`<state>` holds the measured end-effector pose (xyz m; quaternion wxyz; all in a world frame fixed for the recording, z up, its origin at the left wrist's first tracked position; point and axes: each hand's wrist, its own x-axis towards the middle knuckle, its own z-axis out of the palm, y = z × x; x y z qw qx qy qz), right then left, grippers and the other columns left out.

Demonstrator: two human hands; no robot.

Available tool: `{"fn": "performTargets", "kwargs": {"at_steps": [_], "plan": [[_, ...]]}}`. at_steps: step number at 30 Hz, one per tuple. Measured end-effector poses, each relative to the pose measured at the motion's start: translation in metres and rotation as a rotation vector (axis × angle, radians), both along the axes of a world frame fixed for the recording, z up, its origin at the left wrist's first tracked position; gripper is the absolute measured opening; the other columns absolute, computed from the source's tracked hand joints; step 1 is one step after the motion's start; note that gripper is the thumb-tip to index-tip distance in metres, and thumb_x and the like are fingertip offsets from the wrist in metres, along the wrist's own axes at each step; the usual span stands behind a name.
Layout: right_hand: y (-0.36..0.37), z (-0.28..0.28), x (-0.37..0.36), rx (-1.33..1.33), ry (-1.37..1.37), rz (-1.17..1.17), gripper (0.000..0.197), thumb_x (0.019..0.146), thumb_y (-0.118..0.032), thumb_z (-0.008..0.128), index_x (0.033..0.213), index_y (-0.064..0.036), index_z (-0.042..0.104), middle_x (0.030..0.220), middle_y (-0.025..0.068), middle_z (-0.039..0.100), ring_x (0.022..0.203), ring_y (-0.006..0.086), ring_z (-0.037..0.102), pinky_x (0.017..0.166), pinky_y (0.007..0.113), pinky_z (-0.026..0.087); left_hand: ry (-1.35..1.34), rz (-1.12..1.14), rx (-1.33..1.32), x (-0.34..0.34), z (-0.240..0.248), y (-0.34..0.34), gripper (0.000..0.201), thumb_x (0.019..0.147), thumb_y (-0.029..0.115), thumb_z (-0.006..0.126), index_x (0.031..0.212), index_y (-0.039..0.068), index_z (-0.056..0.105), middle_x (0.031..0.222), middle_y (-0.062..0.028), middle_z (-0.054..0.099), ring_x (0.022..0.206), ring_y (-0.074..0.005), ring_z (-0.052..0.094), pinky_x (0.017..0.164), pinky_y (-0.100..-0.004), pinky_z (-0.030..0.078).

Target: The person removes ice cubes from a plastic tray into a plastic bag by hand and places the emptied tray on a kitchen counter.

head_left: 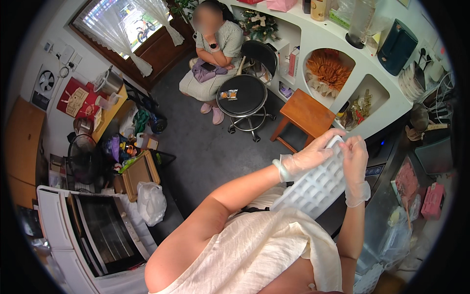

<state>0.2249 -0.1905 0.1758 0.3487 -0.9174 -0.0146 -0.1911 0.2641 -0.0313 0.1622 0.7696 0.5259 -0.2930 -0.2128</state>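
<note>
A white ice cube tray [313, 188] with rows of small square cells is held up tilted before my body. My left hand [309, 160], in a clear thin glove, is closed on its left edge near the far end. At the far right corner my right hand [354, 156], gloved the same way, pinches the rim with bent fingers. The tray's near end comes close to the cream cloth [264, 245] over my front. Whether anything lies in the cells cannot be made out.
A wooden stool [304, 113] stands just beyond the tray, beside a round black swivel stool [242, 95] with small packets. A person [215, 59] sits behind it. An oven [105, 230] is at left, near a white plastic bag [152, 203]. A pink box [433, 201] stands at right.
</note>
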Motion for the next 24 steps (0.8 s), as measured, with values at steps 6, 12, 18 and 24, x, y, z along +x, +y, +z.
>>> {"fn": "performTargets", "kwargs": {"at_steps": [6, 12, 18, 24], "plan": [[0.002, -0.004, -0.009, 0.115, 0.062, 0.002, 0.021, 0.079, -0.005, 0.065, 0.074, 0.0, 0.046, 0.073, 0.0108, 0.044, 0.064, 0.026, 0.044, 0.06, 0.034, 0.038, 0.018, -0.048, 0.056, 0.002, -0.024, -0.015, 0.031, 0.079, 0.003, 0.048, 0.11, 0.003, 0.047, 0.11, -0.0038, 0.047, 0.107, -0.0126, 0.043, 0.097, -0.0273, 0.034], [-0.007, -0.003, -0.019, 0.14, 0.105, -0.024, 0.02, 0.078, -0.002, 0.065, 0.073, -0.0002, 0.045, 0.074, 0.0094, 0.046, 0.066, 0.0246, 0.044, 0.061, 0.034, 0.039, 0.047, -0.095, 0.014, 0.004, -0.028, -0.022, 0.017, 0.091, 0.017, 0.046, 0.098, 0.003, 0.052, 0.098, -0.0026, 0.051, 0.097, -0.012, 0.047, 0.091, -0.0276, 0.038], [0.007, 0.008, -0.023, 0.054, 0.017, -0.051, 0.018, 0.076, 0.0, 0.065, 0.075, -0.0009, 0.047, 0.076, 0.0085, 0.047, 0.073, 0.0252, 0.045, 0.069, 0.036, 0.039, 0.053, 0.005, -0.068, -0.001, -0.033, -0.028, 0.033, 0.097, 0.031, 0.038, 0.097, 0.002, 0.052, 0.092, -0.0053, 0.052, 0.091, -0.0143, 0.048, 0.087, -0.028, 0.039], [0.004, -0.004, -0.027, 0.114, -0.033, -0.055, 0.019, 0.075, 0.001, 0.065, 0.077, -0.001, 0.046, 0.077, 0.0088, 0.047, 0.074, 0.0255, 0.046, 0.07, 0.036, 0.04, 0.012, -0.045, -0.103, -0.002, -0.032, -0.026, 0.034, 0.099, 0.034, 0.039, 0.097, 0.003, 0.052, 0.094, -0.0022, 0.051, 0.093, -0.0124, 0.047, 0.088, -0.0278, 0.038]]}}
